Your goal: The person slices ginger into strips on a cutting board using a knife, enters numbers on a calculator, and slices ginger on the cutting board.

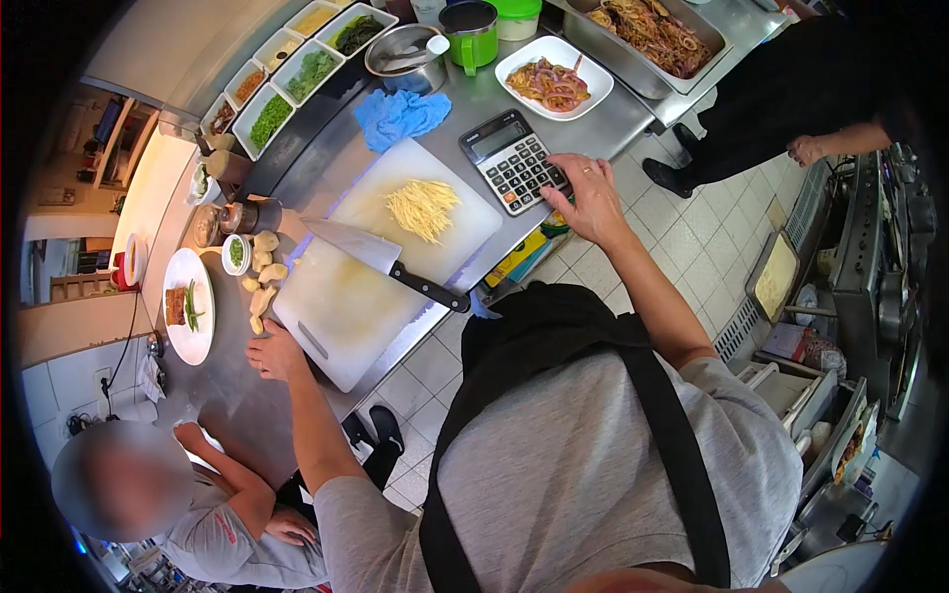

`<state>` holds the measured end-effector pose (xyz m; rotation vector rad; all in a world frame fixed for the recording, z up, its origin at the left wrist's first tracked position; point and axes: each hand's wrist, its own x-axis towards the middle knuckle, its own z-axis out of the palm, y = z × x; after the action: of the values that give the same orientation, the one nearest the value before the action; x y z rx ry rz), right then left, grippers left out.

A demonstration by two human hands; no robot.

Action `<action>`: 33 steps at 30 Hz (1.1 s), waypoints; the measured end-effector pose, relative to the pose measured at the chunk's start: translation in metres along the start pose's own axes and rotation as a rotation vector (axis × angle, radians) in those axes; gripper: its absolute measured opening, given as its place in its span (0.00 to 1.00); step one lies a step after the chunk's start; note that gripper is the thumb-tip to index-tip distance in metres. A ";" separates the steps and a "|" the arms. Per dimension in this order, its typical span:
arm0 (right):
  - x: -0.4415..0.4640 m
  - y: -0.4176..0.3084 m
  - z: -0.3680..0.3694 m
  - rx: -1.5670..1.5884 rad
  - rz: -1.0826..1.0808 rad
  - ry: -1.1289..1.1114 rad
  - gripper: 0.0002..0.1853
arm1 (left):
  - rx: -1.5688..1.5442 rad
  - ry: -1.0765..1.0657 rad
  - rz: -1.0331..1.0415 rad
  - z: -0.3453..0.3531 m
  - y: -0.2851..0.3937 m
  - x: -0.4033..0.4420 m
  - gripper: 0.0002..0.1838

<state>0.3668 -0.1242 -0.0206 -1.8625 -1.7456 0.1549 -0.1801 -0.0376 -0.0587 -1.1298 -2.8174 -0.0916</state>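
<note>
My right hand (590,198) rests at the edge of a calculator (514,163), fingers apart, thumb and fingertips near its keys. My left hand (280,353) lies on the steel counter beside a white cutting board (346,306), fingers spread and close to pieces of ginger (259,299); it appears to hold nothing. A second white cutting board (474,212) carries a pile of thin pale-yellow strips (423,210). A chef's knife (371,247) with a black handle lies across the two boards, apart from both hands.
Beyond the boards are a blue cloth (400,119), a metal pot (405,59), a green mug (471,38) and a plate of sliced onions (556,86). Garnish containers (267,119) line the back. A plated dish (189,306) stands left. One person leans at lower left; another stands right.
</note>
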 end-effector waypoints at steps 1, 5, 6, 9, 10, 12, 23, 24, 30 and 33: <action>0.000 0.000 0.000 -0.001 0.001 0.000 0.25 | 0.003 0.009 0.001 0.002 -0.001 0.001 0.42; -0.001 -0.003 -0.004 -0.006 0.006 -0.032 0.27 | 0.013 0.013 0.009 0.002 -0.002 0.001 0.42; -0.002 -0.002 -0.002 -0.024 -0.001 -0.024 0.27 | 0.013 0.017 0.008 0.003 -0.002 0.001 0.42; -0.003 -0.001 0.002 -0.085 -0.040 -0.004 0.28 | 0.012 0.015 0.007 0.002 -0.001 0.001 0.42; -0.003 -0.003 0.002 -0.109 -0.064 -0.002 0.28 | 0.013 0.012 0.007 0.001 -0.001 0.000 0.42; -0.001 -0.010 0.002 -0.140 -0.103 -0.010 0.27 | 0.012 0.013 0.002 0.002 -0.001 0.001 0.42; 0.012 -0.033 0.002 -0.146 -0.161 -0.064 0.24 | 0.021 0.003 -0.008 -0.001 0.001 -0.001 0.41; 0.010 -0.033 -0.002 -0.143 -0.177 -0.053 0.24 | 0.018 0.006 -0.004 -0.001 0.001 -0.001 0.41; -0.018 -0.031 -0.010 -0.102 -0.222 -0.032 0.22 | 0.005 -0.008 -0.003 -0.006 0.003 -0.005 0.40; -0.021 -0.027 -0.006 -0.073 -0.198 -0.037 0.21 | 0.014 -0.005 -0.009 -0.002 0.002 -0.001 0.41</action>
<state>0.3435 -0.1467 -0.0088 -1.7338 -1.9724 0.0501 -0.1776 -0.0367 -0.0569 -1.1154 -2.8232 -0.0703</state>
